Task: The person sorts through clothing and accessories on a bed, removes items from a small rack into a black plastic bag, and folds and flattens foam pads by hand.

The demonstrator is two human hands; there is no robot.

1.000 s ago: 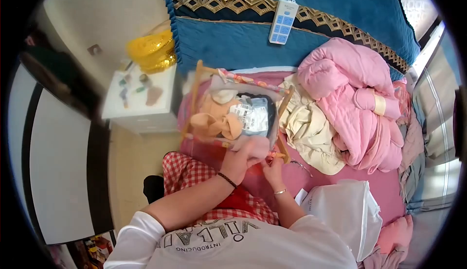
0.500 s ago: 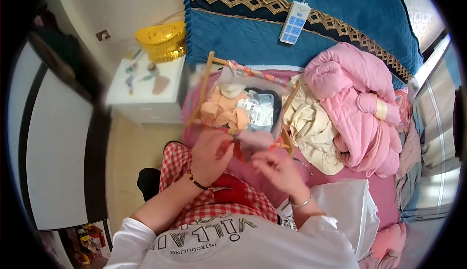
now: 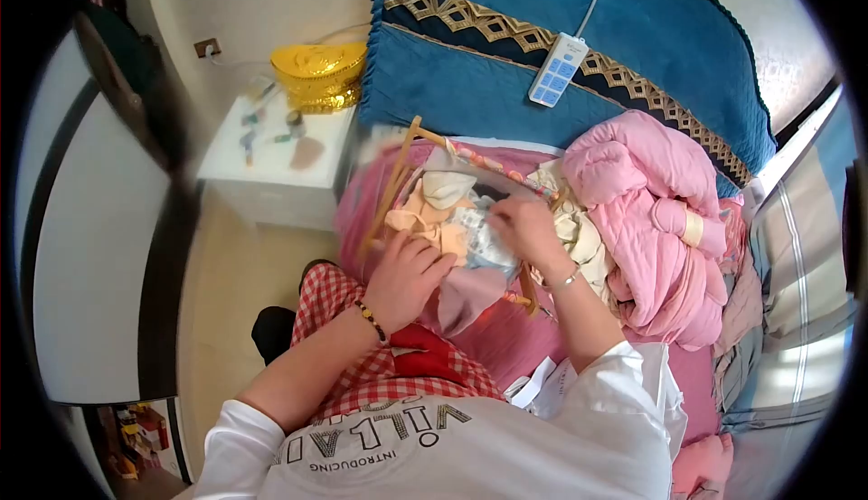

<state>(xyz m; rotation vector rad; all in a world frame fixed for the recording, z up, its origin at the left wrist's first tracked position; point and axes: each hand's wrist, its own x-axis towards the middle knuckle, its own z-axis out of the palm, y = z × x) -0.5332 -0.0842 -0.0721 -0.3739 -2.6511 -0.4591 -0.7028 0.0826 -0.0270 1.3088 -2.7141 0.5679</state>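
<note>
A fabric basket with wooden poles [image 3: 395, 194] stands on the bed in front of me, filled with folded clothes. My left hand [image 3: 409, 276] lies over its near rim, fingers stretched across a peach garment [image 3: 425, 218]. At the right side of the basket, my right hand [image 3: 527, 229] reaches inside with bent, pinched fingers; what they grip is hidden and blurred. Beside those fingers is a light blue and white item [image 3: 479, 238], smeared by motion. A cream cloth [image 3: 448, 190] sits at the back. Over the near rim hangs a mauve cloth [image 3: 470, 297], below my left fingertips.
To the right lie a cream sheet [image 3: 579, 238] and a bundled pink quilt [image 3: 646, 202]. A power strip [image 3: 557, 70] rests against the blue headboard [image 3: 452, 66]. At left stands a white nightstand [image 3: 262, 188] with small items and a gold ornament [image 3: 318, 75].
My right hand has moved up from in front of the basket into its right side. My left hand has settled on the near rim. The mauve cloth now hangs lower over the front.
</note>
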